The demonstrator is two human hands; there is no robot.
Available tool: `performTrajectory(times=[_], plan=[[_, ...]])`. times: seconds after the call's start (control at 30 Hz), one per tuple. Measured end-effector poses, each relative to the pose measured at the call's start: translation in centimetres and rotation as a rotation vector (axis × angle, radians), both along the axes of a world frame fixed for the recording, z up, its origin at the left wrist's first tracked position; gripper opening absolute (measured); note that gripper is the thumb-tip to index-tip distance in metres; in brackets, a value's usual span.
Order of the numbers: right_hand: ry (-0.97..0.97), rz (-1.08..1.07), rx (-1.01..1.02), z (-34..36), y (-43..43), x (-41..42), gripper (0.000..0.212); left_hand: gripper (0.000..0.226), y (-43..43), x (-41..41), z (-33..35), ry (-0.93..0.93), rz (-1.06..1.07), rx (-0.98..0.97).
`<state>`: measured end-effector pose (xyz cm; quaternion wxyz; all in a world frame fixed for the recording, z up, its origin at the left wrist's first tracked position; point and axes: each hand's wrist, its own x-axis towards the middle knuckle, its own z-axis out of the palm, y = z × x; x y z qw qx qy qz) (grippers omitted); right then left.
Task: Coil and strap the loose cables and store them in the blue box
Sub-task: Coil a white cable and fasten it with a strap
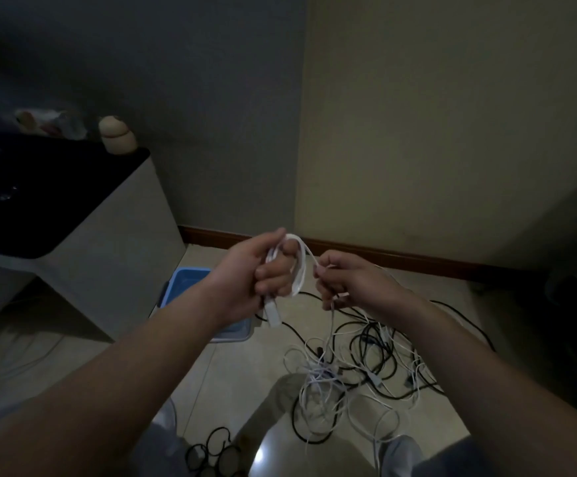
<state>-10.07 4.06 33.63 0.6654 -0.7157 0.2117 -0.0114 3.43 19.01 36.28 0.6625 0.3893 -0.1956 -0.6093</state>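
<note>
White cable (pixel 300 266), likely light and limp so best gripped across its gathered loops, stood coiled with its long axis running 12 to 6 in your left hand (pixel 263 273), fingers (pixel 273 287) curled round it, while your right hand (pixel 345 280), at 3 o'clock, pinched the tail leading to the floor tangle (pixel 349 373).

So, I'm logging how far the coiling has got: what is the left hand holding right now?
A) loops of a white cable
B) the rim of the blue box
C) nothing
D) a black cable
A: the left hand grips a few loops of the white cable, with a connector hanging below the fist, while the right hand pinches the same cable's trailing strand.
</note>
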Motion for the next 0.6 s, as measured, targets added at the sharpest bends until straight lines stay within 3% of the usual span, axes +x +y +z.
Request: performTrajectory(times=[0.3,0.5,0.6], plan=[[0.167,0.038,-0.016,-0.3,0.8,-0.4,0.021,0.034,0.2,1.4,0.5,0.342,0.297,-0.097],[0.149,0.073,-0.155,-0.6,1.5,-0.3,0.012,0.04,0.5,2.2,0.6,0.244,0.479,-0.069],[0.131,0.156,-0.416,-0.6,2.2,-0.1,0.011,0.051,0.4,2.0,0.3,0.155,0.472,-0.038]])
